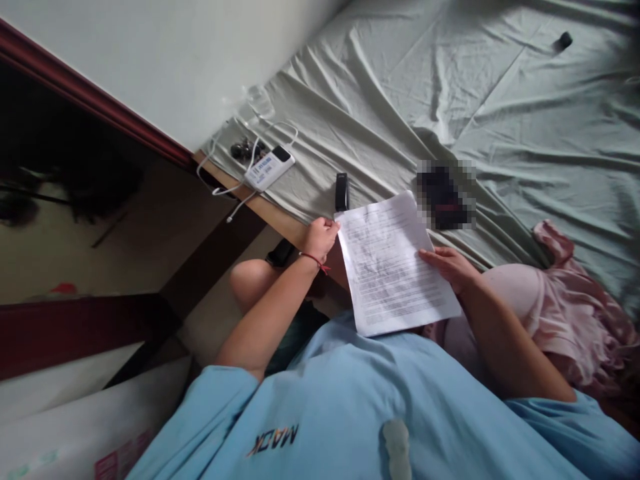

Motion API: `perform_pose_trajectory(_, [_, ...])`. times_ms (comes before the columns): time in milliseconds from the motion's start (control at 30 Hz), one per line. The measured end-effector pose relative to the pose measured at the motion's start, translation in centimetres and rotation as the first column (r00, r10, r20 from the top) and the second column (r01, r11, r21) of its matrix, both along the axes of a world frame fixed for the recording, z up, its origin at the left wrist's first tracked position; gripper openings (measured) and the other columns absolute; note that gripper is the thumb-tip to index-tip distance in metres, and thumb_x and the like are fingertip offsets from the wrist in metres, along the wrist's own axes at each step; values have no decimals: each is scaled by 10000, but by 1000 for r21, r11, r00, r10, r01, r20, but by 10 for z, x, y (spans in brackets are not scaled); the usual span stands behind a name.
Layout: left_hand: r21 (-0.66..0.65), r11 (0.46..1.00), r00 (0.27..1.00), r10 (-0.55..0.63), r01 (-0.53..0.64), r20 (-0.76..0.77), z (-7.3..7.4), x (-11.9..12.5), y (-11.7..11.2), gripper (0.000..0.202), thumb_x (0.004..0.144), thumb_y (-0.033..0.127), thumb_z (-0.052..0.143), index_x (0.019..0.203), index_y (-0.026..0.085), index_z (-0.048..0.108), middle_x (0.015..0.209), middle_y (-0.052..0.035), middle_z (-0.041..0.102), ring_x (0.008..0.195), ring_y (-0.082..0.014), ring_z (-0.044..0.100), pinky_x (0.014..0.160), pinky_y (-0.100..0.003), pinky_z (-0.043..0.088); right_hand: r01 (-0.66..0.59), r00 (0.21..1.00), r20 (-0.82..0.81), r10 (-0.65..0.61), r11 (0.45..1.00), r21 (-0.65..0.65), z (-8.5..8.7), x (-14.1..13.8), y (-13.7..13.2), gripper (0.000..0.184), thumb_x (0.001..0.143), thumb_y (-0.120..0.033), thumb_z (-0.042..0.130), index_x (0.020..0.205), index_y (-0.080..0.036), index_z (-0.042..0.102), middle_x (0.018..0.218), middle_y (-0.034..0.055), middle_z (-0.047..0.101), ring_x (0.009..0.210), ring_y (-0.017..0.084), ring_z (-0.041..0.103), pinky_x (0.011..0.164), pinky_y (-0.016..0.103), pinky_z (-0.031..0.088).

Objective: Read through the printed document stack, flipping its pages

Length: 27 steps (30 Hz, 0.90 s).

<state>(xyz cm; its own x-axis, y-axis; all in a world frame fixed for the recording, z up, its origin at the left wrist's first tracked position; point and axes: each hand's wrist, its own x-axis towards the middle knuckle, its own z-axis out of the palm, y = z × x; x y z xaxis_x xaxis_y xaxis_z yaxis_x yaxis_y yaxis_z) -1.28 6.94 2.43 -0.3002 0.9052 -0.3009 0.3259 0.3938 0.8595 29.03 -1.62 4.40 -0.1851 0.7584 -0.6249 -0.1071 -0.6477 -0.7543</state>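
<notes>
A stack of printed white paper sheets (393, 263) lies tilted over my lap. My left hand (320, 238) is closed on the stack's top left corner, a red thread round the wrist. My right hand (450, 263) grips the right edge, thumb on top of the page. A black stapler (341, 191) lies on the bed sheet just above the left hand, apart from it.
A pale green bed sheet (450, 100) covers the bed. A white power bank (270, 167) with white cables and dark earbuds (243, 150) sits near the bed corner. A blurred dark object (445, 195) lies beside the paper. Pink cloth (575, 313) is at right. A small dark object (564, 41) lies far back.
</notes>
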Motion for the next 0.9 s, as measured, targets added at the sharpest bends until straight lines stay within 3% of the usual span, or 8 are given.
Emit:
perform_pose_trajectory(200, [-30, 1000, 992, -5, 1, -129, -3, 0, 28, 247, 745, 226, 733, 569, 155, 575, 493, 8, 467, 534, -120, 440, 508, -225, 272, 39, 999, -26, -42, 996, -79, -1, -3, 3, 338, 670, -458, 878, 802, -172, 754, 691, 57, 738, 548, 191, 666, 527, 306, 554])
perform_pose_trajectory(367, [-91, 995, 998, 32, -37, -59, 2, 4, 34, 170, 721, 181, 685, 595, 155, 574, 490, 15, 457, 485, -112, 427, 484, -224, 276, 34, 999, -21, -36, 996, -79, -1, -5, 5, 382, 646, -489, 889, 808, -167, 762, 704, 59, 742, 565, 189, 672, 531, 291, 556])
perform_pose_trajectory(533, [-71, 996, 999, 47, -48, -9, 3, 7, 30, 125, 728, 200, 673, 653, 150, 586, 514, 22, 454, 479, -100, 408, 478, -216, 282, 41, 999, -1, -41, 996, -77, -2, -4, 4, 383, 636, -497, 892, 792, -173, 757, 680, 56, 733, 547, 188, 661, 523, 298, 548])
perform_pose_trajectory(700, [-44, 999, 995, 5, -10, -99, -4, 5, 30, 142, 752, 261, 690, 695, 141, 639, 551, -2, 521, 535, -125, 476, 519, -232, 325, 38, 999, -15, -40, 996, -76, -3, -3, 3, 341, 694, -464, 859, 827, -171, 747, 723, 69, 748, 562, 194, 670, 553, 318, 551])
perform_pose_trajectory(900, [-23, 998, 952, -63, 59, -301, -16, -2, 37, 135, 784, 278, 653, 774, 149, 693, 715, -57, 666, 713, -186, 612, 619, -256, 428, 81, 996, -23, -83, 992, -96, 2, -5, -1, 372, 659, -466, 885, 824, -165, 744, 710, 52, 742, 560, 185, 662, 543, 301, 546])
